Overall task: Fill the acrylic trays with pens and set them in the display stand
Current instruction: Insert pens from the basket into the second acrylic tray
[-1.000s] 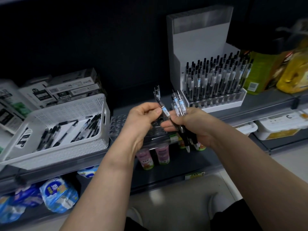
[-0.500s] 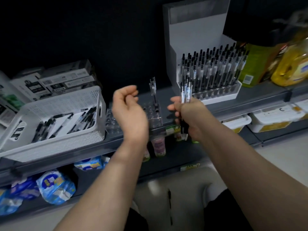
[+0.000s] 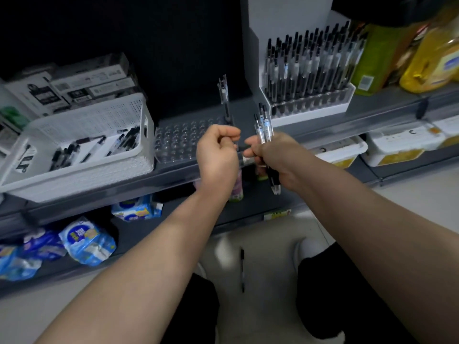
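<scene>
On the middle shelf, the acrylic tray (image 3: 173, 145) holds one upright pen (image 3: 224, 95) at its far right corner; the other sockets are bare. Half a second ago the left hand (image 3: 216, 155) was lifted clear. Now it is back at the bundle of pens (image 3: 264, 125) clamped in the right hand (image 3: 278, 157), fingers curled, though I cannot tell whether they pinch one yet. So the next pen is likely being drawn. The bundle has perhaps four or five. One filled tray (image 3: 310, 101) sits in the display stand (image 3: 285, 23), one white basket (image 3: 146, 125) stands left, and one stray pen (image 3: 242, 269) lies on the floor.
</scene>
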